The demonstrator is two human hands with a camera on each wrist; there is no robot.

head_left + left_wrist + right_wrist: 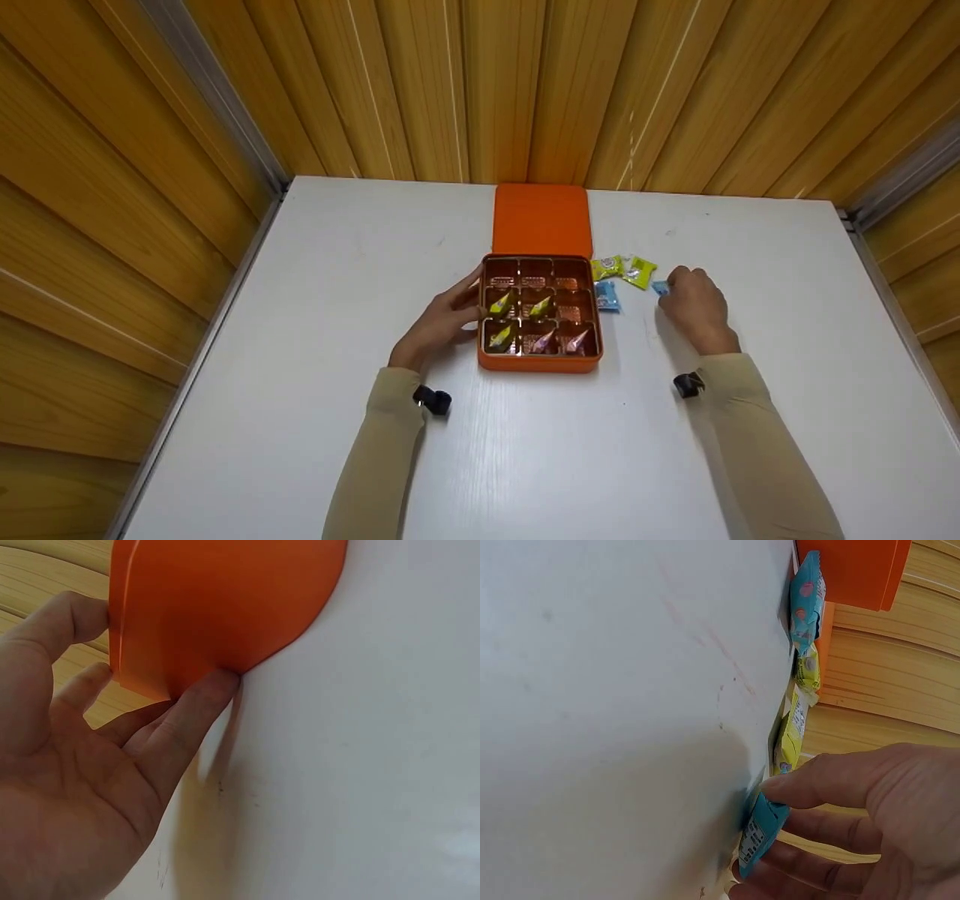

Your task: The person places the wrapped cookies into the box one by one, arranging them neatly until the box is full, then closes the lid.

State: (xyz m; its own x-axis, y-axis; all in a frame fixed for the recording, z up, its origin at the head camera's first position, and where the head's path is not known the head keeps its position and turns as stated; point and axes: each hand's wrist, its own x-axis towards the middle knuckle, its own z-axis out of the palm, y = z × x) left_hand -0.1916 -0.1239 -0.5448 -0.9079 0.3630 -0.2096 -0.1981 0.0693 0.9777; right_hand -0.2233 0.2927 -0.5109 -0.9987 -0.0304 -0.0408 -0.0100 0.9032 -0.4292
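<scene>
My left hand (439,322) holds the left side of an orange box (538,364), its thumb at the rim and fingers round the far left corner. Inside is a brown divided tray (568,313). Three yellow-green wrapped candies (540,307) stand in the middle row's left and centre compartments and the front-left one; two pink candies (577,342) fill the rest of the front row. Right of the box, my right hand (699,307) pinches a small blue candy packet (762,832) between thumb and fingers, close over the table.
An orange lid (541,219) lies flat behind the box. Two yellow-green candy packets (639,272) and another blue packet (607,296) lie between the box and my right hand. Wooden panel walls (495,90) border the white table (525,457) at the back and both sides.
</scene>
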